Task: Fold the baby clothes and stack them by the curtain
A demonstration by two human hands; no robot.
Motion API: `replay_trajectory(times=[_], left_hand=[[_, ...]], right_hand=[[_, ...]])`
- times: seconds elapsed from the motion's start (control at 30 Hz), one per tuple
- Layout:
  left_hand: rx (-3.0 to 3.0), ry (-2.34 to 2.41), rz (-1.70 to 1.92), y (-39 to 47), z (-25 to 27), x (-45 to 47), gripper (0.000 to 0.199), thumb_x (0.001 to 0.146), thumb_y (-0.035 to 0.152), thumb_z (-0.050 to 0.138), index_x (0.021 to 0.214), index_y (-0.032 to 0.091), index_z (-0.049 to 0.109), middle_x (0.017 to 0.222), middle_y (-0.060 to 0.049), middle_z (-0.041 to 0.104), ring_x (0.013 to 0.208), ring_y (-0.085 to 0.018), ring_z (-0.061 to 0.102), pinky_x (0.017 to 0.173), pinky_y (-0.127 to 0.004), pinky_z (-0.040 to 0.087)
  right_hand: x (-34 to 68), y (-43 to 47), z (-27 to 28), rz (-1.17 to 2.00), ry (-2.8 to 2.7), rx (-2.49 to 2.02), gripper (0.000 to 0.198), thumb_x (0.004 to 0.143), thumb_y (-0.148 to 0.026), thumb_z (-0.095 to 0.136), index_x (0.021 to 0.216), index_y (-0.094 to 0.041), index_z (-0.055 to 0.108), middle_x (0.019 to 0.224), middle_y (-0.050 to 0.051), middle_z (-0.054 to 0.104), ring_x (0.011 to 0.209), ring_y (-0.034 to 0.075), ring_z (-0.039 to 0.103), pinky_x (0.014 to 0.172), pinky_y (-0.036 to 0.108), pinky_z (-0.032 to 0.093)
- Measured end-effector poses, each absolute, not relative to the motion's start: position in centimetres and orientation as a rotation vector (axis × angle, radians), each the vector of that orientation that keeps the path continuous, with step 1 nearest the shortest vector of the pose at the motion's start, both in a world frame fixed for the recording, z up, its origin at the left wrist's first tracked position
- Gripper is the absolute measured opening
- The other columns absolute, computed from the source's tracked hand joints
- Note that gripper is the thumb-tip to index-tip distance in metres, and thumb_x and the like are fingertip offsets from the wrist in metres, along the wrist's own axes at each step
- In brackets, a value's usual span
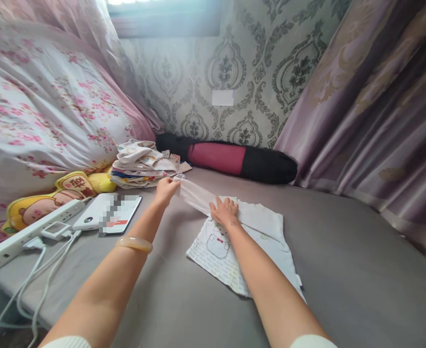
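Note:
A small white shirt (271, 220) lies on the grey bed surface, with a cartoon animal and lines of print on its front. My left hand (167, 190) is closed on the end of one sleeve and holds it stretched out to the left, raised off the bed. Flat on the upper part of the shirt rests my right hand (224, 211), fingers spread, pressing the cloth. My right forearm hides part of the printed front. Just behind my left hand stands a stack of folded clothes (136, 164).
On the left lie a white power strip (28, 232) with cables, a white power bank (93, 212), a phone-like device (131, 208) and a yellow cartoon cushion (53, 200). A long black and red roll (216, 157) lies along the wall. Curtains (361, 111) hang at the right.

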State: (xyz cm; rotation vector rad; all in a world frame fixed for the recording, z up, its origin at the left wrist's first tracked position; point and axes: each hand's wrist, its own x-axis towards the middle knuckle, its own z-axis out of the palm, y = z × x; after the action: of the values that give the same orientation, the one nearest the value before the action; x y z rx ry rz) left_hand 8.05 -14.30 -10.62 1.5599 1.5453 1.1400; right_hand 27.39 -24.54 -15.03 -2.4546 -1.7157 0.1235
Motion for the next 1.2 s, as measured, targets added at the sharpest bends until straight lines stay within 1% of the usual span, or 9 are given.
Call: replay_trajectory(times=[0.2,0.37,0.5,0.6,0.7,0.8,0.97,1.1,1.2], left_hand=[[1.322,1.222,1.167,-17.7,-6.8,11.6,0.026,0.054,0.035,0.063,0.072,0.016,0.056,0.06,0.002,0.056,0.061,-0.016,0.058,0.056,-0.026,0.048],[1.312,1.102,1.172,-19.6,-6.3,14.4,0.03,0.058,0.039,0.066,0.074,0.015,0.056,0.062,0.002,0.057,0.059,-0.014,0.058,0.059,-0.028,0.05],[1.291,1.043,1.149,-20.9,-6.8,16.8,0.03,0.06,0.038,0.068,0.074,0.015,0.055,0.061,0.002,0.057,0.058,-0.014,0.058,0.058,-0.028,0.051],[1.282,1.012,1.139,-21.9,-7.8,18.5,0.027,0.063,0.037,0.067,0.075,0.015,0.056,0.063,0.001,0.057,0.06,-0.015,0.059,0.057,-0.027,0.05],[1.312,0.992,1.152,-22.7,-9.4,20.1,0.026,0.066,0.038,0.064,0.077,0.015,0.057,0.067,0.0,0.058,0.061,-0.015,0.059,0.055,-0.027,0.05],[1.373,1.029,1.177,-23.4,-11.4,21.6,0.023,0.07,0.038,0.062,0.076,0.016,0.057,0.066,0.0,0.058,0.062,-0.015,0.059,0.056,-0.026,0.049],[1.542,0.977,1.161,-25.0,-14.0,23.7,0.022,0.079,0.039,0.056,0.078,0.017,0.058,0.069,-0.002,0.062,0.07,-0.016,0.061,0.066,-0.027,0.049],[1.81,0.887,1.003,-26.6,-15.0,24.1,0.033,0.092,0.044,0.044,0.092,0.017,0.063,0.091,-0.008,0.07,0.09,-0.02,0.065,0.081,-0.03,0.049],[2.098,1.163,1.033,-27.1,-15.5,23.4,0.03,0.096,0.032,0.036,0.106,0.018,0.06,0.105,-0.011,0.069,0.104,-0.024,0.062,0.093,-0.037,0.043]], right_hand=[[27.2,-24.3,-15.6,0.108,-1.68,-2.423,0.056,0.096,-0.053,0.033,0.138,-0.022,0.05,0.128,0.019,0.054,0.12,0.032,0.049,0.098,0.049,0.03],[29.8,-24.6,-14.3,0.515,-1.448,-2.08,0.045,0.094,-0.046,0.04,0.128,-0.022,0.057,0.127,0.014,0.06,0.122,0.028,0.052,0.104,0.047,0.032],[32.8,-26.4,-13.3,0.691,-1.087,-1.909,0.046,0.1,-0.038,0.02,0.115,-0.019,0.059,0.108,0.009,0.07,0.089,0.017,0.066,0.081,0.033,0.051],[34.9,-28.8,-13.2,0.993,-0.538,-1.525,0.039,0.101,-0.034,0.023,0.1,-0.016,0.058,0.091,0.009,0.071,0.07,0.013,0.066,0.066,0.026,0.052],[36.5,-31.2,-13.7,1.121,-0.304,-1.276,0.035,0.1,-0.031,0.027,0.088,-0.016,0.056,0.086,0.011,0.07,0.072,0.015,0.068,0.068,0.027,0.054],[37.4,-32.6,-14.8,1.191,-0.281,-1.17,0.034,0.1,-0.03,0.029,0.086,-0.017,0.057,0.091,0.013,0.071,0.082,0.018,0.07,0.078,0.032,0.055],[37.6,-33.0,-16.4,1.223,-0.367,-1.094,0.034,0.099,-0.031,0.03,0.087,-0.017,0.059,0.102,0.015,0.07,0.097,0.019,0.069,0.089,0.036,0.053],[37.4,-32.8,-16.2,1.159,-0.433,-1.174,0.04,0.099,-0.038,0.028,0.09,-0.018,0.061,0.096,0.013,0.072,0.091,0.021,0.069,0.082,0.037,0.056],[37.2,-32.9,-15.6,1.123,-0.433,-1.163,0.04,0.098,-0.044,0.031,0.095,-0.019,0.063,0.091,0.009,0.073,0.088,0.022,0.069,0.075,0.038,0.058]])
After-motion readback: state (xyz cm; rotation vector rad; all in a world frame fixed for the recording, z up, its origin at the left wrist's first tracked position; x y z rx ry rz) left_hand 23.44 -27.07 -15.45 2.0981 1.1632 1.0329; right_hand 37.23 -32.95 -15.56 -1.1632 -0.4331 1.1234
